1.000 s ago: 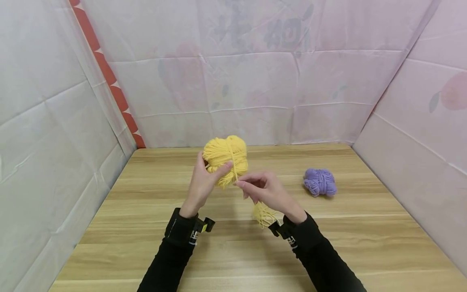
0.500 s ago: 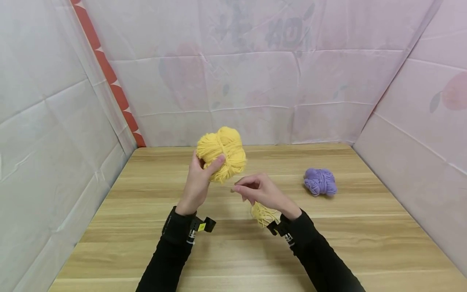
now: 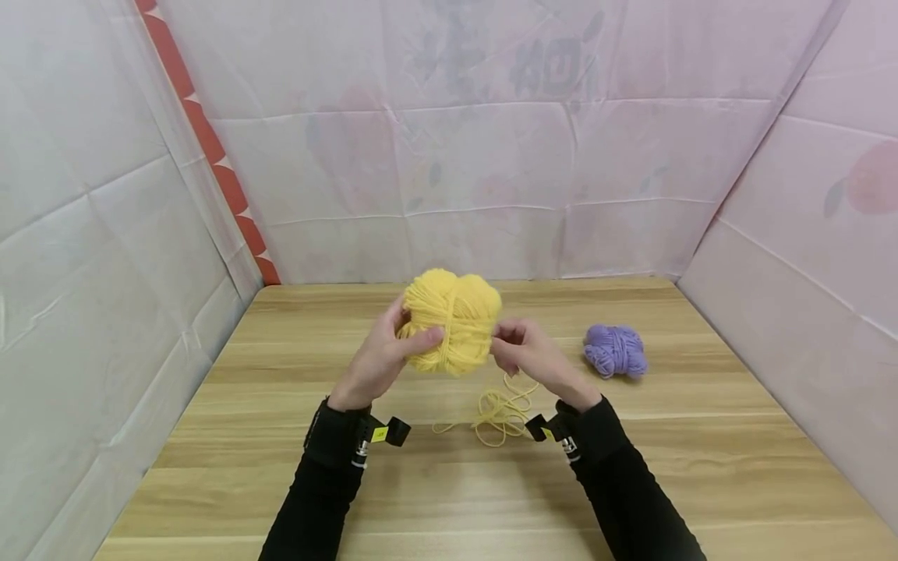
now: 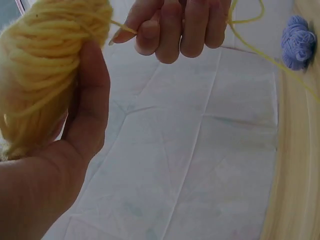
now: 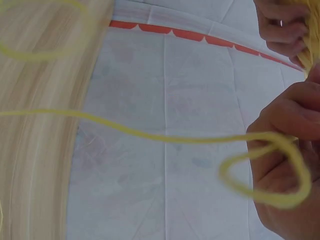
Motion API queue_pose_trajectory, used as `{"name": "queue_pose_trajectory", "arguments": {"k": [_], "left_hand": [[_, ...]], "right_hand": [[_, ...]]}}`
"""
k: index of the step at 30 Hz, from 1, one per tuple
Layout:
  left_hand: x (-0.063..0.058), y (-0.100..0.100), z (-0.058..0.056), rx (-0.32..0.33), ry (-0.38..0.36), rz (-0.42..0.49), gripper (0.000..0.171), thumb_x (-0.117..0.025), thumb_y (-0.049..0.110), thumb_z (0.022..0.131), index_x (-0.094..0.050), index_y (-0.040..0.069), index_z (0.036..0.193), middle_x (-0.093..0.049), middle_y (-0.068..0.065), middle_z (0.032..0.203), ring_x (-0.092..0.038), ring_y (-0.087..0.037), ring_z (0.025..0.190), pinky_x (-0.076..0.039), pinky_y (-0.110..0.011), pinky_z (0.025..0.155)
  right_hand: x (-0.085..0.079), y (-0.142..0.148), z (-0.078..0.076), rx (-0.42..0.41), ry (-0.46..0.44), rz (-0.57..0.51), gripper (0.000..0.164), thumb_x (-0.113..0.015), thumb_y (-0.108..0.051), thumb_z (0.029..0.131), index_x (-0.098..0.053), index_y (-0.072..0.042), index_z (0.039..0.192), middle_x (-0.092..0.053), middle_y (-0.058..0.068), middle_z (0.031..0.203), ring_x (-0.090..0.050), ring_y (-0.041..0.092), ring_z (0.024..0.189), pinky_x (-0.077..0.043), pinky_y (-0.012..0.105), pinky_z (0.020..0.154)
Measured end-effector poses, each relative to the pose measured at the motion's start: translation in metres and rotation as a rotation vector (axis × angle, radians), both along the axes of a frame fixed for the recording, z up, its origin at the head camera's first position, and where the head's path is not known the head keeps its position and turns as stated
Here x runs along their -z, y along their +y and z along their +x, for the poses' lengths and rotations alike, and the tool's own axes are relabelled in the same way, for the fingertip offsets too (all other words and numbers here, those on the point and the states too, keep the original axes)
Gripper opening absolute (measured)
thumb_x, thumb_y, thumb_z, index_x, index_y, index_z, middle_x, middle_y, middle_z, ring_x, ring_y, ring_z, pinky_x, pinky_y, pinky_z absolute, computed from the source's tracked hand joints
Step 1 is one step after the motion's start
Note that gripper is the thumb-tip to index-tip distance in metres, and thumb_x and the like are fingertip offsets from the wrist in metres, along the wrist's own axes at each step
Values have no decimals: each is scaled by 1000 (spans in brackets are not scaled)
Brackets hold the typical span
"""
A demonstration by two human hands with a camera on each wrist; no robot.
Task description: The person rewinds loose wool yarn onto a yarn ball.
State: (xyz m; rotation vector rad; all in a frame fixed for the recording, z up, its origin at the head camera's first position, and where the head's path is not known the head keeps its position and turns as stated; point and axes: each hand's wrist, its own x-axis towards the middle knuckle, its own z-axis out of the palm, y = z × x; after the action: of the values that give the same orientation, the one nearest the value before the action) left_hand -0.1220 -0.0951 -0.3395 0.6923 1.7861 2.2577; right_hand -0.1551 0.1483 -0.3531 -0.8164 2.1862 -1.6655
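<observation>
My left hand grips a fluffy ball of yellow yarn above the table, its thumb across the near side over the wrapped band. Close at the ball's right edge, my right hand has its fingers curled. In the left wrist view it pinches a yellow strand that runs out taut from the ball. More strand trails from that hand; the right wrist view shows it as a loose loop below the fingers. Under the hands, a loose tangle of yellow yarn lies on the table.
A smaller purple yarn ball sits on the wooden table to the right of my right hand. White printed sheeting encloses the back and both sides of the table, with a red strip at the left corner.
The yellow ball rose to the left, then came down to the right and turned. My right hand shifted right and slightly up, and the loose tangle below now looks more spread out.
</observation>
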Motion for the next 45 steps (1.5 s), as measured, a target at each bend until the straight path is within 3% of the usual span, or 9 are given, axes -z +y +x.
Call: {"name": "queue_pose_trajectory", "arguments": {"k": [6,10,14,18,23,29,33,38,45], "left_hand": [[1,0,2,97,33,-229,63,-74,16,84,-42,21,138,-58,-13,119,-65,-25,103,-58,-41,85],[2,1,3,116,46,-320,62,-77,18,81,-46,22,135,-59,-11,119,-65,-26,102,-58,-41,84],[2,1,2,122,67,-388,63,-78,22,81,-46,24,135,-60,-10,117,-65,-25,99,-58,-40,81],[2,1,1,85,78,-444,63,-78,25,81,-46,27,135,-60,-7,116,-63,-23,101,-58,-39,81],[4,3,-2,-36,70,-508,59,-79,29,79,-48,28,129,-60,-3,114,-62,-20,100,-56,-37,83],[5,7,-5,-205,45,-474,63,-79,30,78,-45,23,131,-59,-5,116,-60,-21,101,-55,-35,82],[7,9,-7,-312,34,-440,68,-80,32,78,-43,22,135,-57,-5,121,-57,-21,109,-53,-35,89],[10,15,-8,-382,30,-346,69,-78,35,81,-39,21,136,-55,-5,126,-57,-22,114,-53,-37,91],[11,20,-6,-427,-8,-208,71,-74,36,84,-33,22,140,-50,-7,127,-56,-22,113,-55,-34,88]], "right_hand": [[-6,2,1,51,-41,-32,14,-48,-4,94,-57,-9,85,-52,-4,67,-46,7,55,-42,22,50],[-7,2,0,69,-49,-78,18,-49,-15,100,-56,-10,84,-53,-5,74,-46,6,58,-41,20,51],[-8,3,1,113,-20,-134,25,-51,-25,101,-52,-9,81,-47,-5,71,-40,7,54,-36,23,47],[-11,5,2,133,24,-192,28,-51,-25,101,-47,-6,80,-39,-3,61,-35,12,50,-32,27,46],[-16,8,7,139,74,-230,25,-51,-23,101,-53,0,90,-37,-1,56,-33,14,48,-29,29,47],[-19,5,13,138,130,-251,18,-55,-14,98,-61,3,99,-40,-5,57,-33,11,48,-25,29,42],[-19,1,19,109,177,-220,18,-57,-13,97,-64,4,99,-42,-5,57,-35,10,47,-27,30,41],[-20,-6,26,60,179,-143,16,-59,-16,96,-67,-3,102,-48,-3,62,-40,11,49,-36,29,43],[-14,-15,26,-39,193,-115,13,-60,-10,95,-70,-3,99,-55,4,62,-44,12,45,-38,26,40]]}}
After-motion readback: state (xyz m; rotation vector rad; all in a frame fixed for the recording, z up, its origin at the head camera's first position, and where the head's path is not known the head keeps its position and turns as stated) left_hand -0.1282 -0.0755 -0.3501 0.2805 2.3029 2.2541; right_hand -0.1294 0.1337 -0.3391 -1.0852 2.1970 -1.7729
